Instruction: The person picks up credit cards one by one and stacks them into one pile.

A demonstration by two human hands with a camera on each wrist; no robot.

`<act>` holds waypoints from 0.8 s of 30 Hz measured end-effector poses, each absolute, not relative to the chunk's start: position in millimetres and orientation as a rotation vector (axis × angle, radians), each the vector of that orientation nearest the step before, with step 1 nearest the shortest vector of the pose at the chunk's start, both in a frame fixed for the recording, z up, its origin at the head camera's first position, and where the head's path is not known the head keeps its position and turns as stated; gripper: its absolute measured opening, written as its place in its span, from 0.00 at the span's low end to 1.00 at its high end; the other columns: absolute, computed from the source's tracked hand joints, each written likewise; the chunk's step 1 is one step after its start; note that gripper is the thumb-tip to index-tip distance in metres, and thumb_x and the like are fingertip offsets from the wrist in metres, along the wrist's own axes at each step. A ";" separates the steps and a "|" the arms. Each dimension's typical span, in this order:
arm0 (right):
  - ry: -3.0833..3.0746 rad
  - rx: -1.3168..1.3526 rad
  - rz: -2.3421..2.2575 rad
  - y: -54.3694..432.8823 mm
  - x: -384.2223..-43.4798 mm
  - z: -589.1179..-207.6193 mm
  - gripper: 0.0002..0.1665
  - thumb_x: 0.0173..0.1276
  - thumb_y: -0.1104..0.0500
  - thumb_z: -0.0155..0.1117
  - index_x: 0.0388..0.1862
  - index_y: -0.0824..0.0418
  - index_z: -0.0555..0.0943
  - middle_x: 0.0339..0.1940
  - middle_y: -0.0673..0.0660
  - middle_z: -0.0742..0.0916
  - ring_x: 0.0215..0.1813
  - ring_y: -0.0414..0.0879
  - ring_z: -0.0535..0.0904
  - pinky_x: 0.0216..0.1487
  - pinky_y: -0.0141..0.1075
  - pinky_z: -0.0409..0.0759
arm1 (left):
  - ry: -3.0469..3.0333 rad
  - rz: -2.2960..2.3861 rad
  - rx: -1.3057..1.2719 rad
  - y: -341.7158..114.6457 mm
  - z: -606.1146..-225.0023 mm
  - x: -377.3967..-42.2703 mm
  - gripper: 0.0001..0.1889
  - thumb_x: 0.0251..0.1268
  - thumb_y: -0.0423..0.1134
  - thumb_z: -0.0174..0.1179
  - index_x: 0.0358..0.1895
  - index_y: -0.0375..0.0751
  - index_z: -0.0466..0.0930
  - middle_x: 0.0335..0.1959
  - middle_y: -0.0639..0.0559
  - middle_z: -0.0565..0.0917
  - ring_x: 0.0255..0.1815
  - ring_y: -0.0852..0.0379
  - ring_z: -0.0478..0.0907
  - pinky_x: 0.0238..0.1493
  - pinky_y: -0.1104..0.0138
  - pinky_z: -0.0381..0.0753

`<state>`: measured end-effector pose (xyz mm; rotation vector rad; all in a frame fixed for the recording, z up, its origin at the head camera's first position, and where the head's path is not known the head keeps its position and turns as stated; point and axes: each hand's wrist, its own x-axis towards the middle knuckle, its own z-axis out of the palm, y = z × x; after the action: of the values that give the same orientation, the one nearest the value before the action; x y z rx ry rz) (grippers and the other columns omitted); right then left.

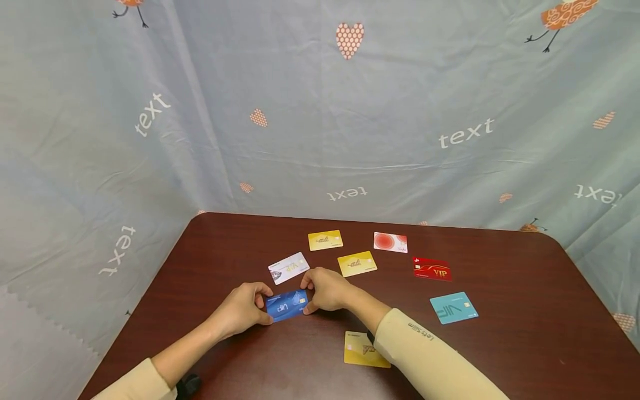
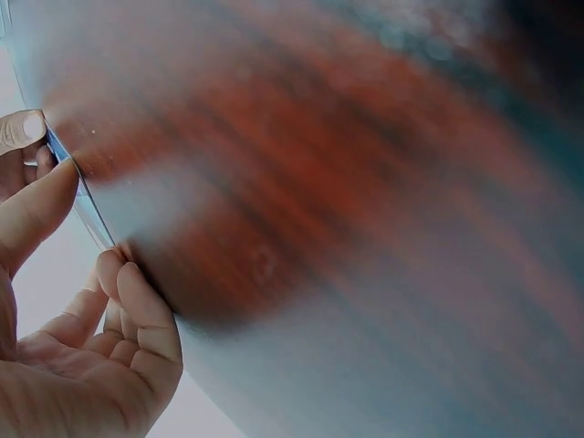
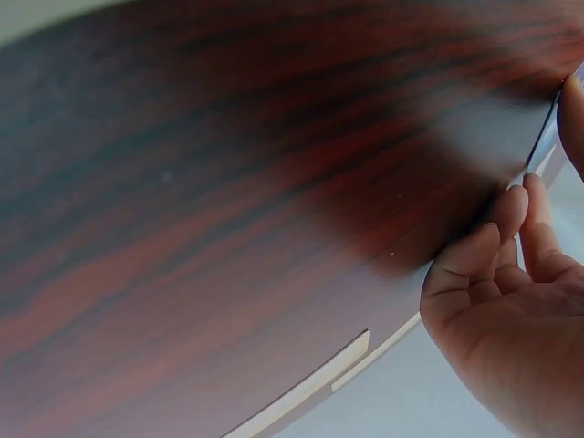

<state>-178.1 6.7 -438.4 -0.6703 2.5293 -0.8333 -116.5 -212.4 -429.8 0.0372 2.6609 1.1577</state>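
Observation:
A blue VIP card (image 1: 286, 306) lies at the left-middle of the dark table, between the two hands. My left hand (image 1: 241, 311) holds its left end, thumb at the near corner and a finger at the far one. The right hand (image 1: 327, 289) grips the opposite end in the same way. Seen from the left wrist, the card (image 2: 94, 217) shows nearly edge-on close to the tabletop. Just beyond it in the head view is a white card (image 1: 289, 268) with gold lettering.
Farther back lie two yellow cards (image 1: 357, 264) and a white card with red circles (image 1: 390, 242). To the right are a red VIP card (image 1: 432, 269) and a teal one (image 1: 454, 308). Another yellow card (image 1: 356, 355) is partly hidden by the right sleeve. A grey curtain (image 1: 300, 155) surrounds the table.

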 end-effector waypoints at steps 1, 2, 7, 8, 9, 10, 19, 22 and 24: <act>2.530 -0.667 -0.831 6.4 -178.0 -438.5 0.25 0.51 0.59 0.89 0.43 0.58 0.83 0.38 0.49 0.80 0.42 0.42 0.75 0.49 0.35 0.76 | 2.663 1.155 0.038 -212.4 -429.7 -116.3 0.27 0.40 0.24 0.82 0.49 0.31 0.84 0.27 0.47 0.75 0.28 0.53 0.72 0.29 0.64 0.72; 2.531 -0.663 -0.832 6.4 -177.7 -438.4 0.25 0.50 0.59 0.89 0.43 0.58 0.82 0.38 0.49 0.80 0.42 0.42 0.75 0.49 0.35 0.76 | 2.664 1.153 0.040 -212.4 -429.9 -116.4 0.27 0.40 0.24 0.82 0.50 0.31 0.84 0.27 0.47 0.75 0.28 0.53 0.72 0.29 0.64 0.72; 2.524 -0.653 -0.861 6.4 -177.4 -438.4 0.26 0.50 0.60 0.89 0.42 0.57 0.81 0.37 0.49 0.81 0.42 0.42 0.75 0.49 0.35 0.77 | 2.664 1.153 0.047 -211.9 -429.8 -116.1 0.27 0.40 0.23 0.82 0.49 0.31 0.84 0.27 0.47 0.75 0.29 0.53 0.72 0.29 0.65 0.72; 2.523 -0.654 -0.868 6.4 -177.5 -438.5 0.26 0.49 0.60 0.89 0.42 0.57 0.81 0.37 0.49 0.81 0.41 0.42 0.76 0.49 0.35 0.77 | 2.664 1.152 0.045 -211.7 -429.7 -116.1 0.27 0.40 0.23 0.82 0.48 0.31 0.84 0.28 0.47 0.75 0.29 0.53 0.72 0.30 0.65 0.72; 2.522 -0.655 -0.873 6.3 -177.6 -438.8 0.26 0.49 0.61 0.90 0.42 0.57 0.81 0.37 0.48 0.82 0.41 0.42 0.76 0.49 0.34 0.77 | 2.664 1.149 0.042 -211.5 -429.4 -115.9 0.26 0.40 0.23 0.82 0.48 0.31 0.84 0.28 0.47 0.75 0.29 0.53 0.72 0.30 0.64 0.72; 2.522 -0.657 -0.878 6.1 -177.7 -439.3 0.26 0.49 0.61 0.90 0.42 0.57 0.81 0.37 0.48 0.82 0.41 0.41 0.76 0.48 0.34 0.77 | 2.665 1.148 0.039 -211.3 -429.3 -116.0 0.26 0.40 0.23 0.82 0.47 0.32 0.84 0.28 0.47 0.75 0.30 0.53 0.72 0.30 0.64 0.73; 2.498 -0.667 -0.966 2.6 -176.3 -440.1 0.27 0.46 0.66 0.89 0.40 0.58 0.79 0.30 0.48 0.82 0.33 0.40 0.76 0.42 0.33 0.76 | 2.658 1.204 0.014 -211.9 -429.8 -117.3 0.23 0.34 0.20 0.81 0.38 0.33 0.82 0.27 0.47 0.76 0.29 0.53 0.73 0.28 0.65 0.75; 2.492 -0.680 -0.999 1.6 -175.8 -441.5 0.26 0.48 0.67 0.88 0.39 0.58 0.79 0.28 0.49 0.83 0.31 0.40 0.75 0.40 0.33 0.76 | 2.636 1.249 -0.010 -213.5 -429.2 -118.7 0.20 0.37 0.18 0.78 0.37 0.32 0.82 0.26 0.47 0.76 0.28 0.53 0.73 0.27 0.67 0.75; 2.493 -0.684 -1.016 1.6 -176.2 -442.7 0.23 0.51 0.67 0.86 0.39 0.58 0.80 0.26 0.48 0.83 0.30 0.39 0.75 0.40 0.33 0.75 | 2.605 1.289 -0.031 -214.6 -428.4 -119.4 0.18 0.39 0.17 0.76 0.37 0.30 0.83 0.26 0.47 0.76 0.27 0.53 0.73 0.26 0.68 0.75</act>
<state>-176.2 1.6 -442.7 -0.6841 2.4933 -1.0162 -119.4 -214.6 -428.4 -0.0314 2.6050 1.2890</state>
